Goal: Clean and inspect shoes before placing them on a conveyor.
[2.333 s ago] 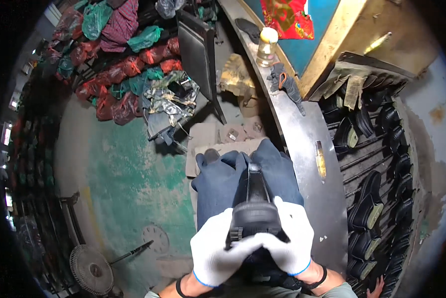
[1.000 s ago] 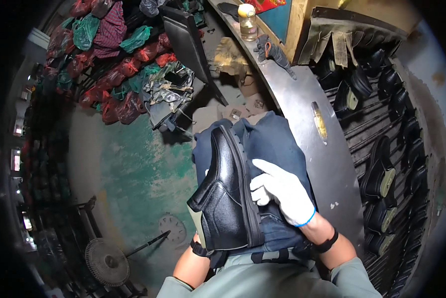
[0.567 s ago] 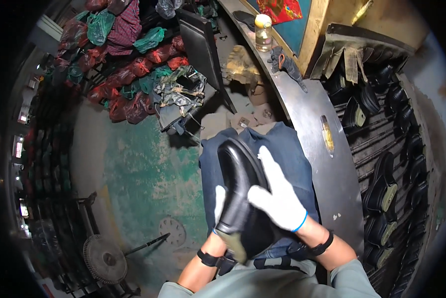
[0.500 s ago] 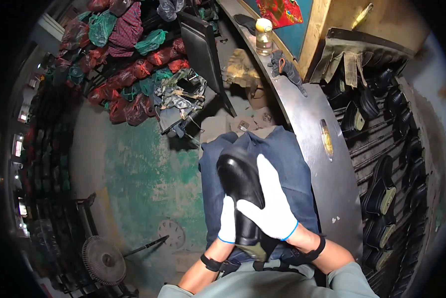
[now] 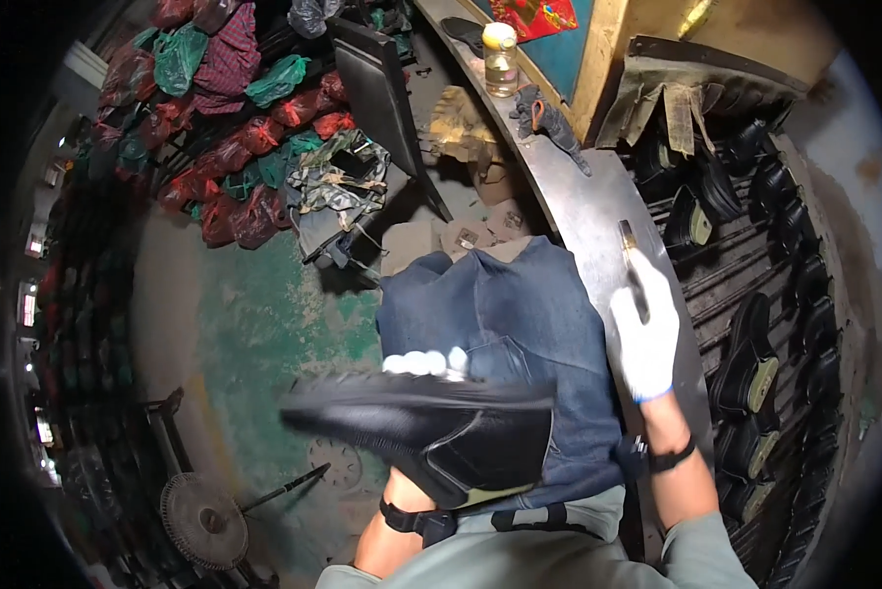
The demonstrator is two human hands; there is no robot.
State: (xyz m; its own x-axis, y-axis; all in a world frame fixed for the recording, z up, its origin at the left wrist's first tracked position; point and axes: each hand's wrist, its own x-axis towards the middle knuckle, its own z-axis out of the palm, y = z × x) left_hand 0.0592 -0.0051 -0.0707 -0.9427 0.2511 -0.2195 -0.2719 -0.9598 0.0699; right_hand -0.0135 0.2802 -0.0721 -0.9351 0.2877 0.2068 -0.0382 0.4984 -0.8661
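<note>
A black leather shoe (image 5: 480,442) lies sideways over my lap, toe to the left, with an olive-green edge at its lower right. My left hand (image 5: 424,363) grips it from behind; white-gloved fingertips show over its far edge while the palm is hidden. On the metal bench to the right, my right hand (image 5: 649,329), in a white glove, reaches over a slim yellowish tool (image 5: 627,234). Its fingertips touch the tool, thumb apart from the fingers. Most of the tool is covered, so its kind is unclear.
The narrow metal bench (image 5: 598,196) carries a dark glove (image 5: 549,123) and a yellow-capped bottle (image 5: 501,61). Black shoes (image 5: 750,363) sit on a rack at right. A fan (image 5: 203,520) stands lower left. Bagged bundles (image 5: 235,147) are piled beyond a black chair (image 5: 374,88).
The shoe has turned from upright between both hands to sideways in my left hand. My right hand has let go of it and moved right to the tool on the bench.
</note>
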